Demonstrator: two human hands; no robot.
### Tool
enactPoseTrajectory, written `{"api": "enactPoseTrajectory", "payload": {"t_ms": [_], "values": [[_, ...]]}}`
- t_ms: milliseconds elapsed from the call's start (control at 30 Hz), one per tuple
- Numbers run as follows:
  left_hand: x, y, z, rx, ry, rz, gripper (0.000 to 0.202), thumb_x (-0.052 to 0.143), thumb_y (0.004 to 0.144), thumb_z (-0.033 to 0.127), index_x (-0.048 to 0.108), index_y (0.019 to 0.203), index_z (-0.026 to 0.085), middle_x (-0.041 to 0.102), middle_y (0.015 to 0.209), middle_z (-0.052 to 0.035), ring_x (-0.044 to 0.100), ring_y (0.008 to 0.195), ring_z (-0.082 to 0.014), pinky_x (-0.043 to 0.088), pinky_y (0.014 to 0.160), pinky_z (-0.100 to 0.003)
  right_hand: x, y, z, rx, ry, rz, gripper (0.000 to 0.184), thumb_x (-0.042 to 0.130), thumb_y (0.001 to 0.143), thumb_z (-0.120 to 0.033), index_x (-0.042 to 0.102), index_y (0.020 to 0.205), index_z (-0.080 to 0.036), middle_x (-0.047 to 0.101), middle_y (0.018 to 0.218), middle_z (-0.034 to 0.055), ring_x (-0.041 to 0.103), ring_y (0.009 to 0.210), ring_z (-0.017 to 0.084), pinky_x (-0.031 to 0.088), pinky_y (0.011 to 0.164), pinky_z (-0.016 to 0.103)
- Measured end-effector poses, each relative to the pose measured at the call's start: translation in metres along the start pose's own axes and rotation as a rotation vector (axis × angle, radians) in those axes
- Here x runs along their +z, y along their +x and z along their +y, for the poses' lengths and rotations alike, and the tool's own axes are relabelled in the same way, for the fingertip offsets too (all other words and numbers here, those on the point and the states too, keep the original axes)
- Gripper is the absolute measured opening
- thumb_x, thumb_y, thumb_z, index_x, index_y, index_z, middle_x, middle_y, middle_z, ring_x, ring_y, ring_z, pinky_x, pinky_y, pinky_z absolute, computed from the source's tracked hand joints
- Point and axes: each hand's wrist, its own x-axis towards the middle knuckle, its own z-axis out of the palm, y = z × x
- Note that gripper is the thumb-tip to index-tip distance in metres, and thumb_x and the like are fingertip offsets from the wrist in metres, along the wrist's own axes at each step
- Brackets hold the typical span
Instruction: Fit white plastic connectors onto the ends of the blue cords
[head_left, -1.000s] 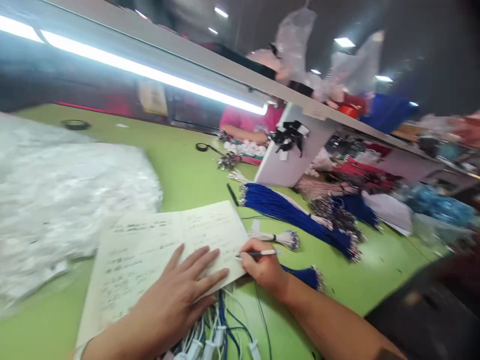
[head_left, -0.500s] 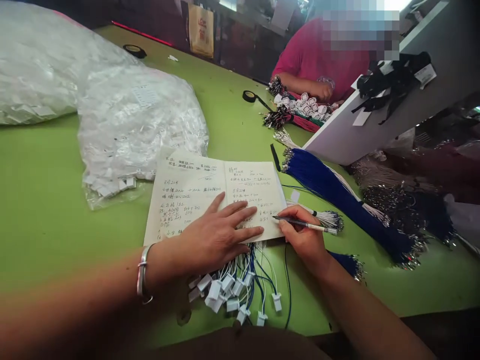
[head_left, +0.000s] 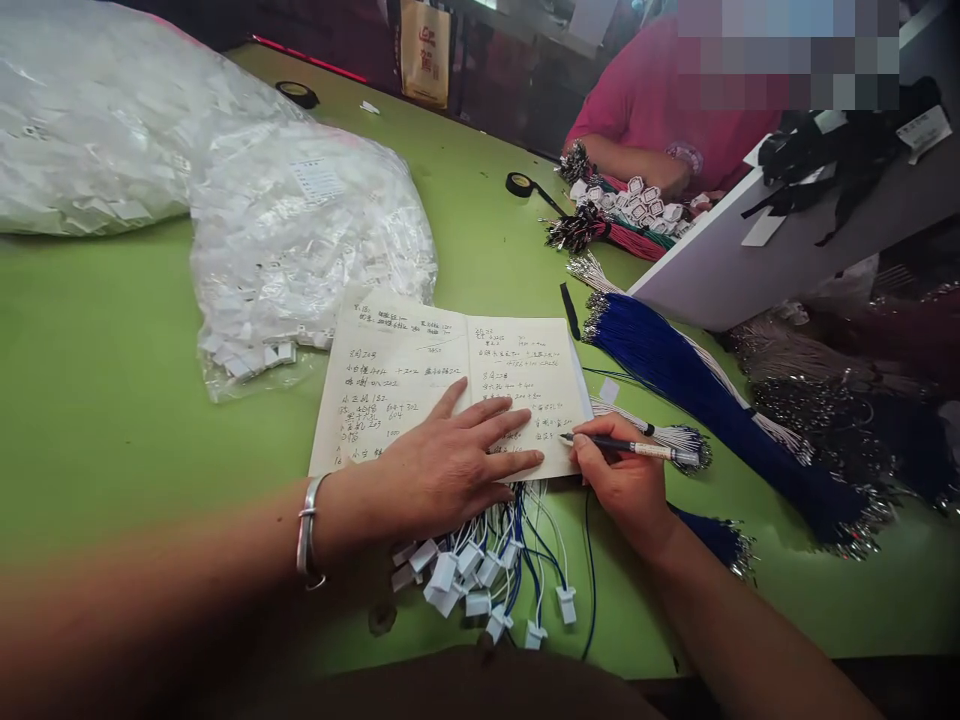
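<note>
An open notebook (head_left: 390,400) with handwritten lines on both pages lies on the green table. My left hand (head_left: 457,455) rests flat across its lower middle, fingers spread, covering some of the writing. In my right hand (head_left: 622,480) a pen (head_left: 622,445) is pinched, its dark tip at the right page beside the last written characters. From beneath the notebook's lower edge, blue and white wires with white plastic connectors (head_left: 442,580) stick out toward me.
Clear bags of white connectors (head_left: 315,240) fill the left. Bundles of blue wires (head_left: 690,380) lie at right, near a leaning pale panel (head_left: 720,235). Across the table (head_left: 480,220), a person in a pink top sits behind more wire bundles. A roll of black tape (head_left: 519,184) lies there.
The whole view has shifted, so the scene sits further right and slightly higher. My right hand has added a little writing on the right page; my left hand stays flat on the notebook.
</note>
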Motion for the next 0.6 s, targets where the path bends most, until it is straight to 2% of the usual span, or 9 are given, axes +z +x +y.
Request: {"api": "enactPoseTrajectory", "payload": {"t_ms": [300,600], "values": [[-0.0021,0.0005,0.002,0.002,0.0,0.007,0.042,0.05,0.098,0.043,0.053,0.139,0.036,0.043,0.154,-0.0067,0.039,0.141,-0.0313,0.011,0.118,-0.063,0.0,0.0003,-0.0007,-0.02,-0.042,0.005,0.009,0.063,0.084,-0.028,0.062,0.078,-0.021,0.06,0.058,-0.0027,0.049,0.045,0.011,0.041,0.045,0.025],[-0.0016,-0.0007,0.0012,0.005,0.019,0.0,0.043,0.049,0.098,0.043,0.05,0.141,0.037,0.04,0.156,-0.0061,0.037,0.142,-0.0315,0.013,0.117,-0.065,-0.0026,-0.002,0.0074,-0.016,-0.021,0.003,0.009,0.063,0.087,-0.028,0.062,0.082,-0.021,0.061,0.061,-0.0024,0.053,0.05,0.012,0.045,0.051,0.026]]}}
